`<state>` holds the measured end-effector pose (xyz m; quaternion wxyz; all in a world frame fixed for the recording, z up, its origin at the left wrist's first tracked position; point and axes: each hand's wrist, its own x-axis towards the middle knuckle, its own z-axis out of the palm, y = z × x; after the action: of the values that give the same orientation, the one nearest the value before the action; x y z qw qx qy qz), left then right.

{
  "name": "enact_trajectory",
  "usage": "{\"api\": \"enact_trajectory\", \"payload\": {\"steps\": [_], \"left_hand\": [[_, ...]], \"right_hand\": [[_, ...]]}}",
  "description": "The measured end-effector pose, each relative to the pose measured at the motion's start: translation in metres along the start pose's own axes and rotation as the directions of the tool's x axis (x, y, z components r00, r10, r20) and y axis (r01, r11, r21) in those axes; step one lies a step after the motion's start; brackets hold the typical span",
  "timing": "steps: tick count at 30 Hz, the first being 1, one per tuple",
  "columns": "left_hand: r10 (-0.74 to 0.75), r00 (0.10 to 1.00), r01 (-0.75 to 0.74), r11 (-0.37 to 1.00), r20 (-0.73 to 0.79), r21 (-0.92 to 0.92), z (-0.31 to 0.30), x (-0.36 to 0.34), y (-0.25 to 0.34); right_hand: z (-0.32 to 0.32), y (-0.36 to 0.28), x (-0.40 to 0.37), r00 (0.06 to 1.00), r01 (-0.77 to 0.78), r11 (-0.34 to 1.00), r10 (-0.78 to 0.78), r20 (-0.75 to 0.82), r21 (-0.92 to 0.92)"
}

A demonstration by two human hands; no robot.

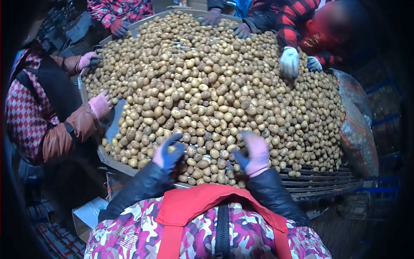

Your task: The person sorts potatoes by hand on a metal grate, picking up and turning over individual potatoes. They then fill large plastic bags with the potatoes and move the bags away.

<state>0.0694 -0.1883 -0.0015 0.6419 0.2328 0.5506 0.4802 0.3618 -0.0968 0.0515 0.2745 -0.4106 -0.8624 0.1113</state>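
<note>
Nearest the lens, the person's patterned jacket (142, 233) with its red front fills the bottom of the head view. Both dark sleeves reach forward from it over the near edge of the potatoes (207, 86), which are heaped high across the round worktop (319, 178) and come close to the person's wrists. The left hand (168, 153) is raised just above the heap, gloved, with fingers curled inward around what may be one potato (the glove hides too much, so I cannot tell whether it grips). The right hand (255, 153) stands upright at the same height, palm turned toward the left one, fingers loosely bent and apart with nothing seen in them. Picking through the pile goes best, I judge, by working only the near rim and lifting single potatoes off the top so the slope does not slide. It also helps to keep clear of a co-worker's pink glove (100, 104) at the left.
</note>
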Motion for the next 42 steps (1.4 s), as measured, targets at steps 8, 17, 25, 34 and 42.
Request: {"api": "enact_trajectory", "payload": {"steps": [8,17,25,34,42], "left_hand": [[0.587,0.808,-0.344,0.388,0.058,0.855,-0.062,-0.014,-0.022],[0.480,0.876,-0.277,0.434,0.040,0.857,-0.058,-0.012,-0.011],[0.533,0.845,-0.328,0.464,0.037,0.823,-0.056,-0.015,-0.008],[-0.028,0.967,0.062,0.990,0.253,-0.130,-0.012,-0.001,-0.024],[-0.229,0.749,0.549,0.740,0.622,-0.388,0.010,0.015,-0.023]], "right_hand": [[-0.013,0.079,0.003,0.987,-0.157,0.868,0.147,-0.060,-0.471],[0.047,0.057,0.173,0.691,0.070,0.715,0.469,0.550,-0.696],[0.045,0.068,0.170,0.669,-0.087,0.769,0.516,0.535,-0.633],[0.035,0.012,0.043,0.981,-0.175,0.982,0.168,-0.096,-0.068],[0.003,-0.017,-0.002,0.996,-0.072,0.991,0.065,0.067,0.116]]}}
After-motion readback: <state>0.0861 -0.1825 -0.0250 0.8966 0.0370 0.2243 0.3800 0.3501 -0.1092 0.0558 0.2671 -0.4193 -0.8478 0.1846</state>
